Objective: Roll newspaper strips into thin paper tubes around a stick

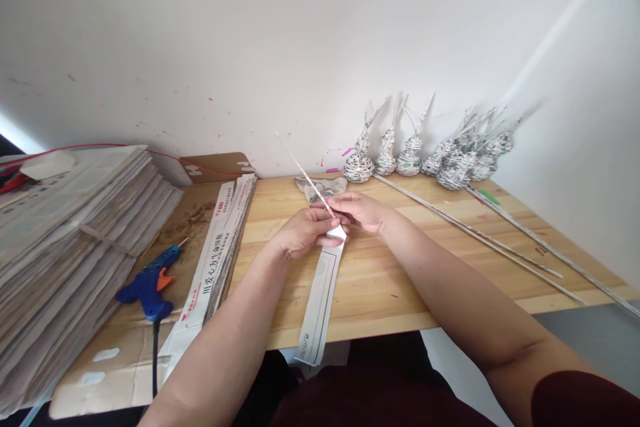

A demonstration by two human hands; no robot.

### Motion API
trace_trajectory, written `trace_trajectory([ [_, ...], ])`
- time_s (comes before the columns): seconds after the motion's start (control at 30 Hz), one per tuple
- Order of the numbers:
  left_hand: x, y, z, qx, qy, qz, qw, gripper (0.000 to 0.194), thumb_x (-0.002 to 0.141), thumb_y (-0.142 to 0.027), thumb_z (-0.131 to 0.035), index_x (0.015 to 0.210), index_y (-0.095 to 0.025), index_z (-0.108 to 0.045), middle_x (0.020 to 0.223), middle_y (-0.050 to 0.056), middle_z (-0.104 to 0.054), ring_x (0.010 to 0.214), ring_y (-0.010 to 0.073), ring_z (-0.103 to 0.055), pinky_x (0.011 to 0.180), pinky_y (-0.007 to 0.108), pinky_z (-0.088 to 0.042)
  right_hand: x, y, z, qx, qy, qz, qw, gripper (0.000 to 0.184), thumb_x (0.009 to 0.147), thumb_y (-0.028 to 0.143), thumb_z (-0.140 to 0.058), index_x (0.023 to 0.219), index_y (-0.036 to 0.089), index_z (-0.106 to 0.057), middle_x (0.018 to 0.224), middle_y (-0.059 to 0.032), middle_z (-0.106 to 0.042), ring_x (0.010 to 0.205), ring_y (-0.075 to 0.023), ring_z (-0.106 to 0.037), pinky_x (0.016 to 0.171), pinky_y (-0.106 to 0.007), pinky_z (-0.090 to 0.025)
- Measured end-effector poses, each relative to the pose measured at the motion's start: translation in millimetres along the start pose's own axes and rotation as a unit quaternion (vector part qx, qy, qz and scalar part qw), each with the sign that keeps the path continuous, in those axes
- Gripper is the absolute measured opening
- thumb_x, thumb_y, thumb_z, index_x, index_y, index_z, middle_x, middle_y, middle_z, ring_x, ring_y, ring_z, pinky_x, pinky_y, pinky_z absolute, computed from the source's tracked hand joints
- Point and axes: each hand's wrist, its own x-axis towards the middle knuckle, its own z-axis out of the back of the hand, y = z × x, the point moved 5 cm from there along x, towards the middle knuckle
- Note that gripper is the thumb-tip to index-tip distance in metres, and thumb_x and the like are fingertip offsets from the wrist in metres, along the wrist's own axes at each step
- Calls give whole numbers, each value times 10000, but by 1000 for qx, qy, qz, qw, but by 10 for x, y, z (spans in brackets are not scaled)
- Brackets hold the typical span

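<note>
My left hand (310, 230) and my right hand (363, 210) meet over the middle of the table, both closed on one newspaper strip (320, 300). Its far part is rolled into a thin pointed tube (303, 170) that slants up and to the left, past my fingers. Below my hands the strip is flat and hangs over the table's front edge. The fingers partly cover the spot where flat paper turns into tube. Just behind my hands lies a crumpled greyish cloth (323, 187).
On the left are a tall newspaper stack (85, 267), a blue glue gun (150, 283) on cardboard (125, 347), and a pile of cut strips (215, 247). Several woven paper gourds (360, 163) stand against the wall; long paper tubes (475, 233) lie at the right of the wooden table (380, 293).
</note>
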Motion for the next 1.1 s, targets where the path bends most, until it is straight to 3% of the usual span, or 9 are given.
trace_trajectory([
  [0.17, -8, 14, -35, -7, 16, 14, 1000, 351, 709, -339, -768, 982, -126, -714, 952, 128, -707, 899, 190, -652, 806, 327, -528, -15, -6, 15, 72, 49, 0, 996, 356, 809, 387, -649, 1055, 131, -669, 448, 59, -482, 405, -108, -481, 428, -248, -461],
  [0.43, 9, 24, -38, 38, 1, 3, 999, 402, 690, -399, -771, 974, -118, -725, 933, 125, -699, 910, 191, -635, 815, 328, -522, 40, -55, 83, 78, -31, -24, 996, 312, 705, 348, -758, 900, 117, -680, 510, 17, -595, 380, -113, -508, 357, -254, -464],
  [0.67, 20, 37, -38, 44, -5, 18, 999, 418, 684, -404, -775, 983, -119, -716, 938, 122, -703, 890, 195, -650, 788, 330, -535, 46, -49, 90, 82, -65, -25, 994, 363, 614, 366, -832, 670, 145, -549, 478, 50, -554, 333, -66, -454, 311, -184, -381],
  [0.83, 0, 30, -62, 36, -3, 18, 999, 399, 685, -397, -775, 962, -116, -716, 903, 113, -706, 855, 183, -653, 762, 315, -539, 52, -58, 80, 91, -56, -28, 994, 356, 651, 390, -808, 700, 157, -543, 472, 62, -535, 331, -71, -442, 306, -195, -386],
  [1.0, -13, 9, -78, 18, 3, 23, 1000, 378, 692, -378, -774, 955, -111, -721, 900, 120, -711, 860, 186, -654, 764, 317, -542, 12, -40, 63, 98, 20, -20, 995, 370, 745, 419, -727, 947, 119, -648, 564, 26, -597, 396, -80, -480, 385, -228, -474],
  [1.1, -18, -2, -93, 19, 10, 25, 999, 381, 691, -380, -775, 962, -117, -723, 895, 115, -715, 849, 179, -656, 762, 313, -543, 1, -39, 104, 93, 17, -16, 995, 347, 725, 383, -752, 914, 106, -662, 550, 18, -598, 407, -84, -504, 391, -212, -461],
])
